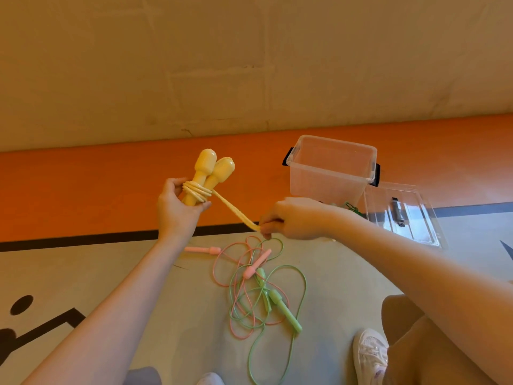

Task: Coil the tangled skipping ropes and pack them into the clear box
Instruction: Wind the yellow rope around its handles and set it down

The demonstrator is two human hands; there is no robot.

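While wrapping proceeds: the yellow rope [194, 190] is the only one in hand; two ropes remain on the floor [83, 273].
Step in hand: winding the yellow cord round its paired handles [213, 170]; several turns already sit at the handle necks.
Left hand [176, 209]: fingers curled round both yellow handles, holding them upright, side by side.
Right hand [294, 218]: pinches the bundled free end of the yellow cord [236, 211], drawn taut down and to the right of the handles.
Pink rope [244, 262] and green rope [277, 304]: loose, intertwined, on the floor below the hands.
Clear box [331, 168]: open, apparently empty, standing beyond the right hand; its lid [402, 215] lies just beside it.
Next move, judged: pass the remaining tail round the necks and tuck it under a turn, keeping tension so the wraps do not slip; then carry the bundle to the box.
Progress, judged: early; nothing packed yet.
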